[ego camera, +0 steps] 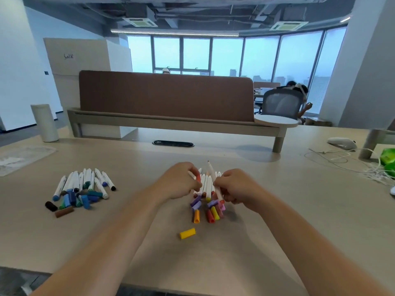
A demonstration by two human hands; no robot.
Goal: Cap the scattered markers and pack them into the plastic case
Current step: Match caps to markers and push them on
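Two heaps of white-barrelled markers lie on the wooden table. The left heap [85, 184] has blue, green, black and brown loose caps [72, 200] in front of it. The middle heap [206, 184] has purple, red, orange and yellow caps [210, 211] at its near end, and one yellow cap [187, 233] lies apart, closer to me. My left hand [179, 183] grips a marker with an orange-red end. My right hand [237, 189] holds a tilted marker [212, 171] pointing away. No plastic case is clearly in view.
A flat clear plastic sheet or bag [19, 157] lies at far left, next to a white roll [44, 122]. White cables [350, 161], a white device [342, 143] and green objects [389, 159] sit at right. A cable slot [173, 143] is behind the markers.
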